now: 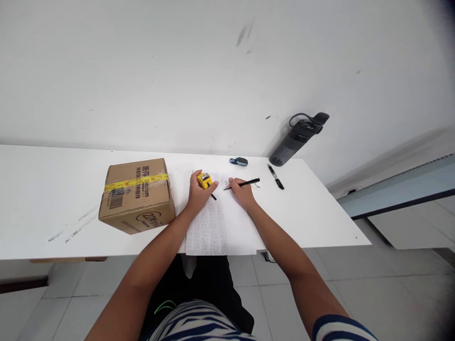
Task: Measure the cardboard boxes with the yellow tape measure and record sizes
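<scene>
My left hand point(199, 192) is closed round a small yellow tape measure point(204, 180) and rests on a white sheet of bubble wrap or paper point(220, 222) that lies on the white table point(53, 199). My right hand point(242, 192) grips a black pen point(245, 183) with its tip pointing left onto the sheet, close to the tape measure. A short dark strip sticks out below the left hand's fingers.
A taped cardboard box point(137, 196) stands left of my left hand. Behind the sheet lie a small blue object point(239, 161), a second black pen point(276, 176) and a dark water bottle point(296, 137) leaning on the wall. The table's right edge is near.
</scene>
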A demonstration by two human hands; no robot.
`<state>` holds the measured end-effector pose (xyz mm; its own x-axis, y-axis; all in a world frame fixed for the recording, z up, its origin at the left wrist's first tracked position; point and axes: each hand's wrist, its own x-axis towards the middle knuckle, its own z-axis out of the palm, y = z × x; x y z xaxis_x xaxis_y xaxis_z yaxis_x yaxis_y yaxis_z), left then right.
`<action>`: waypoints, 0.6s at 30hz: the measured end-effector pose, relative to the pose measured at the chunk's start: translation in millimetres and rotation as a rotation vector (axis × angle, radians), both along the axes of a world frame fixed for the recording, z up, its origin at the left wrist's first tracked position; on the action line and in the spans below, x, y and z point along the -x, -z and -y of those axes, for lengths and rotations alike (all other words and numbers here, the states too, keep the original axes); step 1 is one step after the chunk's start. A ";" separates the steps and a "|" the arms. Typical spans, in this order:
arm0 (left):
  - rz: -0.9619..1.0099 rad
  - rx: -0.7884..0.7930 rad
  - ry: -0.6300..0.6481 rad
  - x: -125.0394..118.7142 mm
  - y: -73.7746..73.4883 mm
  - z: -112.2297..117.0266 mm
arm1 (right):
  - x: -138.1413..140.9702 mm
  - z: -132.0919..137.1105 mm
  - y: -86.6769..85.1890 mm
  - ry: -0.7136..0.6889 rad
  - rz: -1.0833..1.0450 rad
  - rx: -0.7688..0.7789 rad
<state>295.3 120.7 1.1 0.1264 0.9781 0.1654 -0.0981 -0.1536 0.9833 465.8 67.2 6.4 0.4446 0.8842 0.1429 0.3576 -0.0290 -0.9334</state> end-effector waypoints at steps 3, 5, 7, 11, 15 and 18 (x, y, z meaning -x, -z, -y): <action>0.006 0.004 0.004 -0.2 -0.1 0.3 | 0.9 0.7 -0.9 0.024 0.006 0.011; 0.015 0.005 0.006 -0.4 -0.1 0.6 | 1.3 1.1 -2.0 0.021 0.002 0.023; 0.018 0.010 0.005 -0.6 -0.2 1.0 | 1.5 1.4 -3.0 0.002 0.003 0.029; 0.015 0.013 -0.002 -0.7 -0.3 1.3 | 1.1 1.8 -3.5 0.014 -0.003 0.014; 0.015 0.008 0.003 -0.7 -0.4 1.4 | 0.1 1.9 -1.8 -0.015 0.007 0.017; 0.013 0.013 0.003 -0.7 -0.7 1.8 | -0.6 1.5 0.0 0.023 -0.006 -0.015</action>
<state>296.0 118.9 1.8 0.1274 0.9798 0.1545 -0.1113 -0.1406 0.9838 466.4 65.7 6.4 0.4659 0.8714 0.1535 0.3510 -0.0227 -0.9361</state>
